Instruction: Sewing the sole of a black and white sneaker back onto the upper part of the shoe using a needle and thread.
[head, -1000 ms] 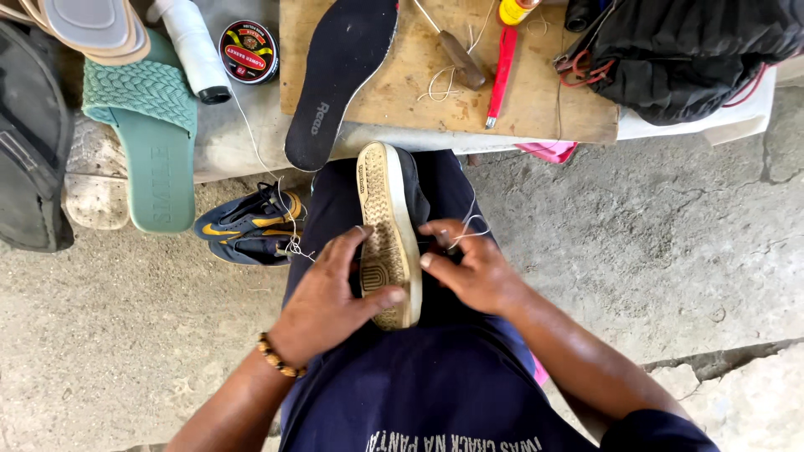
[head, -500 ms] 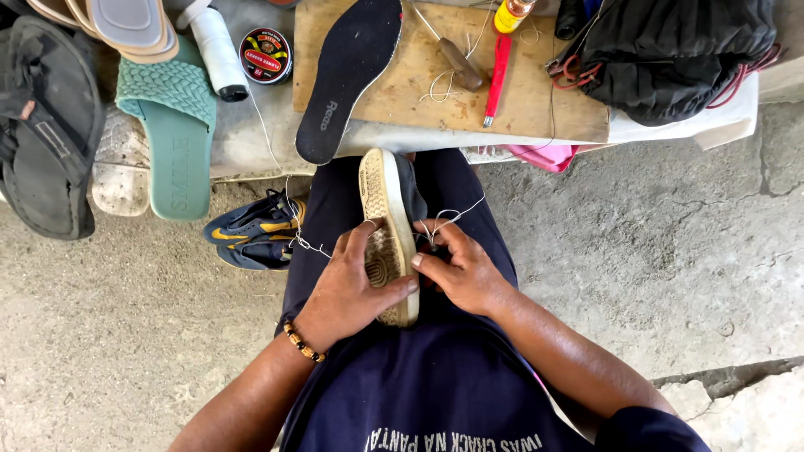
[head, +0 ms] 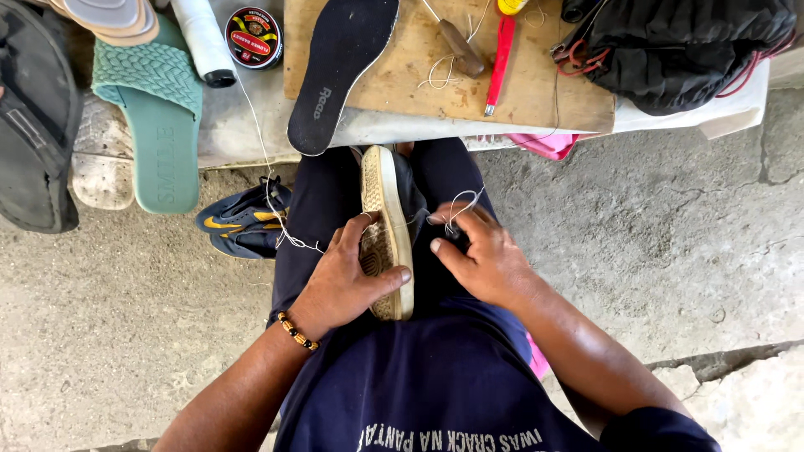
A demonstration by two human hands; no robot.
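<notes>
A dark shoe with a tan rubber sole (head: 383, 194) stands on its edge between my knees. My left hand (head: 345, 278) grips the sole from the left, thumb across its heel end. My right hand (head: 479, 255) rests against the shoe's dark upper and pinches a loop of white thread (head: 459, 203). The thread runs from the shoe past my left knee up to a white spool (head: 203, 38) on the ledge. A bead bracelet (head: 296, 331) circles my left wrist.
A wooden board (head: 536, 88) ahead carries a black insole (head: 339, 65), a wooden-handled awl (head: 459, 46) and a red tool (head: 501, 59). A black bag (head: 678, 50) lies right. A green slide sandal (head: 159, 125), polish tin (head: 253, 37) and blue sneaker (head: 243, 222) lie left.
My right hand has slid down onto the shoe's upper with the thread loop. My left hand stays on the sole. The view has shifted slightly.
</notes>
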